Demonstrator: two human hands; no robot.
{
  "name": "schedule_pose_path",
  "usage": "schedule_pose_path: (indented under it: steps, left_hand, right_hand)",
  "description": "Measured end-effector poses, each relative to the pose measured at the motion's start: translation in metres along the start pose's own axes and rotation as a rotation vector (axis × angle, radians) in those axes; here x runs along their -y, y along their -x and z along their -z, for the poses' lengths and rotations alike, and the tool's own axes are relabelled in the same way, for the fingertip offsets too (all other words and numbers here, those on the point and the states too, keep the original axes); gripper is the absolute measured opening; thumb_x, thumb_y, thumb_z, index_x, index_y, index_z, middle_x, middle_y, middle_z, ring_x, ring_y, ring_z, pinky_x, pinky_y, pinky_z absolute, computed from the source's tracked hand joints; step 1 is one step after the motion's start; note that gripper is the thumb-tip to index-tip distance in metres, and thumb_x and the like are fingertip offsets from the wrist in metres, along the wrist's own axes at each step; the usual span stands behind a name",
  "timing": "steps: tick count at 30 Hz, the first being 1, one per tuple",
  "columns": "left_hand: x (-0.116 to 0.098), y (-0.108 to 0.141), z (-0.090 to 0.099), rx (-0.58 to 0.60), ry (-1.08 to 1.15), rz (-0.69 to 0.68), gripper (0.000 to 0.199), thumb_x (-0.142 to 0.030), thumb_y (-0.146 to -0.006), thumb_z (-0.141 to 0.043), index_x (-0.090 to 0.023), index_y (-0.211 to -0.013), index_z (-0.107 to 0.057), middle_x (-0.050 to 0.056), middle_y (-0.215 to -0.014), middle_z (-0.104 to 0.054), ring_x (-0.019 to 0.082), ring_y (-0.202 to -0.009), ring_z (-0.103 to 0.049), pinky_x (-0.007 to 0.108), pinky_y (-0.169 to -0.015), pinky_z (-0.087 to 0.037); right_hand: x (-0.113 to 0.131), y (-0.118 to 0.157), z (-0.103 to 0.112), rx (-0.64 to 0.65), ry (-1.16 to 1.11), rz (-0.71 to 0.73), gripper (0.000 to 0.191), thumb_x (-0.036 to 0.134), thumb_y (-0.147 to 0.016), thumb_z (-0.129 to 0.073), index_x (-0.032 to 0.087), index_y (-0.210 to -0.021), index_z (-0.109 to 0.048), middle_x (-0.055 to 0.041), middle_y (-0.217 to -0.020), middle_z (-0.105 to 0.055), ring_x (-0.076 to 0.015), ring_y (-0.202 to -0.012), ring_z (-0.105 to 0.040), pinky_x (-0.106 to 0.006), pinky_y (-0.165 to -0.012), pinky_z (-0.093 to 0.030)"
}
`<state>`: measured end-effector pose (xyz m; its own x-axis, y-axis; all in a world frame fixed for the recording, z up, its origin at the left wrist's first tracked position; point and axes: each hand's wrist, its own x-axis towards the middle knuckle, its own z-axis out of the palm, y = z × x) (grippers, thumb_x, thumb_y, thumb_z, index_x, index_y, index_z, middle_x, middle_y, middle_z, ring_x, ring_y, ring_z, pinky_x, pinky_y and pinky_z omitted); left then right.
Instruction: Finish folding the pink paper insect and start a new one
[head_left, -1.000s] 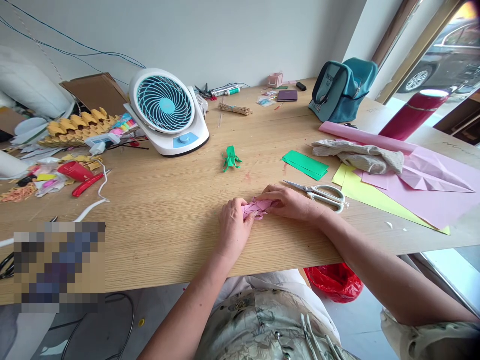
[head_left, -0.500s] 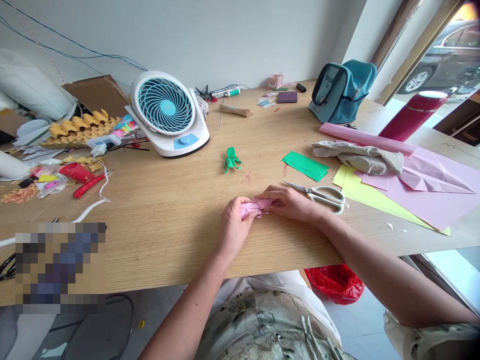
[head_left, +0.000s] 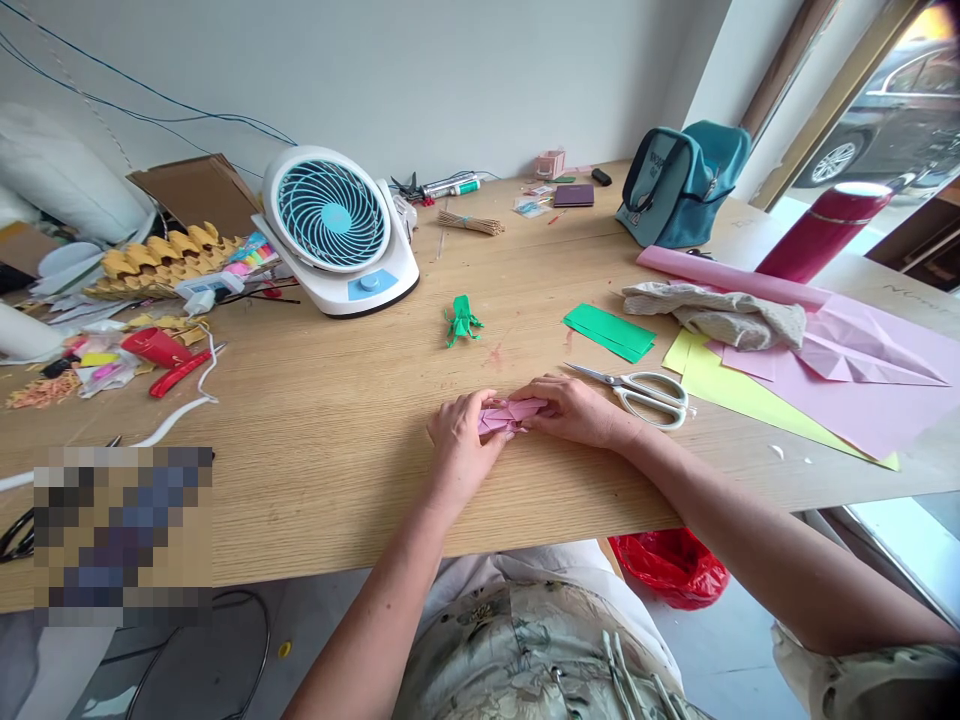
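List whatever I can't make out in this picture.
In the head view:
Folded pink paper: ends and underside, covered by the left hand and right hand.
Pixelated patch, lower left: it masks what lies there.
Red plastic bag: top, hidden by the wooden table.
Dark grey car: cut off by the right edge.
Purple rectangular booklet: any print, too small.

Both bare hands (head_left: pixel 517 415) nearly meet, fingers curled in a pinching grip.

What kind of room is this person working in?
Probably a small craft workroom: pink paper being folded by hand, a green origami figure, and scissors beside colored sheets on a wooden table.
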<state>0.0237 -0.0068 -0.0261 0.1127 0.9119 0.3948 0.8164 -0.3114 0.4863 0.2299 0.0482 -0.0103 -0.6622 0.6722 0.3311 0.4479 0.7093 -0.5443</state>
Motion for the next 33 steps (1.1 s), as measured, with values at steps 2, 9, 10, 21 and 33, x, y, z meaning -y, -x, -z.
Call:
schedule_pose_path:
  steps: [2, 9, 10, 21, 33]
  left_hand:
    - [0.001, 0.000, 0.001, 0.005, -0.002, -0.008, 0.056, -0.023, -0.072, -0.082, -0.025, -0.121, -0.055, 0.006, -0.118, -0.069, 0.028, -0.110, -0.061, 0.043, -0.097, -0.042]
    - [0.000, 0.012, 0.025, -0.029, 0.006, -0.018, 0.056, -0.021, -0.078, -0.077, -0.025, -0.128, -0.051, 0.009, -0.131, -0.059, 0.027, -0.126, -0.052, 0.043, -0.107, -0.039]
    - [0.001, 0.016, 0.030, -0.032, -0.020, -0.004, 0.054, -0.020, -0.079, -0.075, -0.026, -0.128, -0.052, 0.009, -0.131, -0.058, 0.028, -0.126, -0.051, 0.044, -0.107, -0.040]
    - [0.023, 0.032, 0.037, 0.071, 0.000, 0.147, 0.033, -0.012, -0.082, -0.066, -0.023, -0.111, -0.053, 0.000, -0.092, -0.059, 0.018, -0.085, -0.062, 0.032, -0.080, -0.050]
    - [0.032, -0.031, 0.013, 0.108, 0.277, 0.090, 0.033, 0.005, -0.081, -0.053, -0.022, -0.100, -0.057, 0.002, -0.098, -0.071, 0.014, -0.087, -0.069, 0.028, -0.083, -0.054]
  right_hand:
    - [0.000, 0.000, 0.000, -0.006, 0.041, 0.022, 0.029, 0.022, -0.086, -0.066, 0.021, -0.115, -0.071, -0.0091, -0.102, -0.072, -0.0221, -0.092, -0.063, -0.035, -0.084, -0.047]
    - [0.003, 0.001, 0.009, -0.024, 0.010, -0.045, 0.026, 0.031, -0.093, -0.057, 0.018, -0.113, -0.069, -0.0108, -0.107, -0.069, -0.0224, -0.095, -0.064, -0.037, -0.088, -0.047]
    - [0.003, 0.001, 0.011, -0.035, -0.001, -0.065, 0.025, 0.029, -0.094, -0.056, 0.018, -0.112, -0.069, -0.0107, -0.108, -0.069, -0.0222, -0.096, -0.064, -0.036, -0.088, -0.047]
    - [0.002, 0.003, 0.011, -0.018, -0.015, -0.146, 0.022, 0.022, -0.088, -0.058, 0.017, -0.104, -0.071, -0.0056, -0.086, -0.069, -0.0165, -0.076, -0.063, -0.028, -0.072, -0.048]
    - [0.021, 0.007, 0.008, 0.110, -0.236, -0.201, 0.012, 0.026, -0.088, -0.054, 0.018, -0.089, -0.062, 0.0005, -0.067, -0.066, -0.0111, -0.056, -0.056, -0.022, -0.052, -0.038]
